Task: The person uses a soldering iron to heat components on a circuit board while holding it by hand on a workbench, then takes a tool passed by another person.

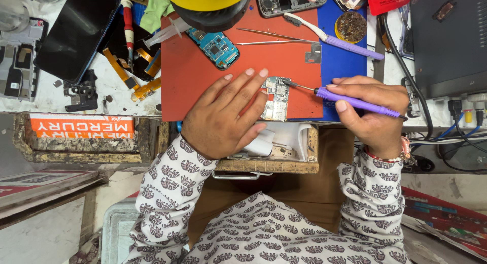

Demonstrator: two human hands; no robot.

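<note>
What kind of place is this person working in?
Most likely a phone repair bench. The left hand steadies a small circuit board on a red mat, the right hand works it with a purple tool, and tweezers lie nearby.

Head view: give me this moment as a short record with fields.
setting: cluttered repair bench, red mat on blue mat
left hand: flat on red mat, fingertips steadying small circuit board
right hand: grips purple screwdriver, tip on the board
nearby: blue circuit board, tweezers, purple toothbrush
</note>
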